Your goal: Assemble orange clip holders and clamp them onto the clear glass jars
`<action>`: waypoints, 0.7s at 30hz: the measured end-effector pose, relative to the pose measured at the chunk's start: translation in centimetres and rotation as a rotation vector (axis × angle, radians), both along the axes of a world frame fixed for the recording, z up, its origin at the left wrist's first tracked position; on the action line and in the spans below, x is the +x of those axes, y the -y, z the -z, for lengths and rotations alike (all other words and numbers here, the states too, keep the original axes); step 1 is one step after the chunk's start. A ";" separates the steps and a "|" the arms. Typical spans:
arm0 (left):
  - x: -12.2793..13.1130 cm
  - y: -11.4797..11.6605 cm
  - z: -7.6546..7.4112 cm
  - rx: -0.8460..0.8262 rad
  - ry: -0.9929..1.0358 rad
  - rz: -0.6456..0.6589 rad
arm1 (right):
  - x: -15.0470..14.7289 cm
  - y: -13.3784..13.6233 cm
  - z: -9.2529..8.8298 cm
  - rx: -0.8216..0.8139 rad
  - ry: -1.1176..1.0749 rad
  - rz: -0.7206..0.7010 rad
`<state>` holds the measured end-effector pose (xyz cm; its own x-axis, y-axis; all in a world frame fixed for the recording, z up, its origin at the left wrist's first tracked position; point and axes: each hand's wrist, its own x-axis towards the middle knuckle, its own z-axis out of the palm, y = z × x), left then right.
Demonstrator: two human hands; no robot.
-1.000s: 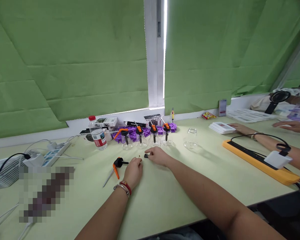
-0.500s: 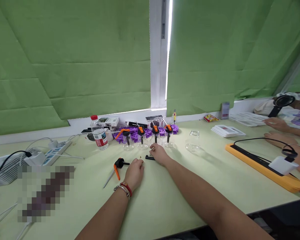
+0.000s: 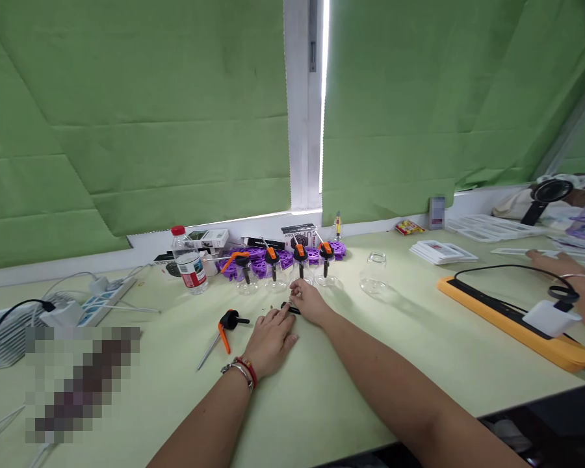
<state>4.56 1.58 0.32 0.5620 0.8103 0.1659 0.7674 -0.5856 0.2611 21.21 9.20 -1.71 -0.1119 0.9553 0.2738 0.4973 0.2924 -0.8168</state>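
Observation:
My left hand (image 3: 273,338) lies flat on the pale green table (image 3: 322,390), fingers spread, its fingertips touching a small black part (image 3: 290,308). My right hand (image 3: 309,301) pinches that same black part from the right. Left of my left hand lies a black and orange pump head with a thin tube (image 3: 224,326). Behind my hands stand several small clear glass bottles with black and orange pump tops (image 3: 299,266). One clear bottle without a top (image 3: 374,272) stands to the right.
Purple plastic pieces (image 3: 258,261), small boxes and a water bottle (image 3: 188,265) line the window sill side. A power strip with cables (image 3: 95,296) is at left. A co-worker's hand (image 3: 560,266) reaches over white cards at right, beside an orange tray (image 3: 517,325).
My left hand has opened and slid right until its fingertips reach the black part. My right hand stays on that part. The co-worker's hands have shifted farther right.

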 end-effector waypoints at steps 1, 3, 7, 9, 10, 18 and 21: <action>0.0 0.0 0.0 -0.006 -0.006 -0.002 | 0.1 0.0 0.1 -0.002 -0.007 -0.002; 0.0 -0.1 0.0 -0.016 -0.014 -0.008 | 0.1 -0.1 0.2 -0.006 -0.017 -0.009; 0.1 -0.1 -0.2 -0.018 -0.027 -0.006 | 0.3 -0.3 0.1 -0.019 -0.007 0.003; 0.0 -0.1 -0.1 -0.010 -0.032 -0.005 | 0.5 -0.4 0.0 -0.030 0.017 0.031; 0.0 -0.2 -0.1 -0.005 -0.036 -0.007 | 0.7 -0.5 0.0 -0.036 0.035 0.044; 0.0 -0.3 0.2 0.000 -0.066 -0.017 | 1.4 -1.0 0.0 -0.068 0.228 0.025; 0.0 -0.3 0.1 -0.003 -0.068 -0.022 | 1.2 -0.8 -0.3 -0.065 0.280 0.029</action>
<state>4.53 1.83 0.26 0.5543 0.8228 0.1255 0.7959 -0.5681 0.2093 22.41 10.01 -1.45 -0.1470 0.9736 0.1744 0.7135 0.2265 -0.6630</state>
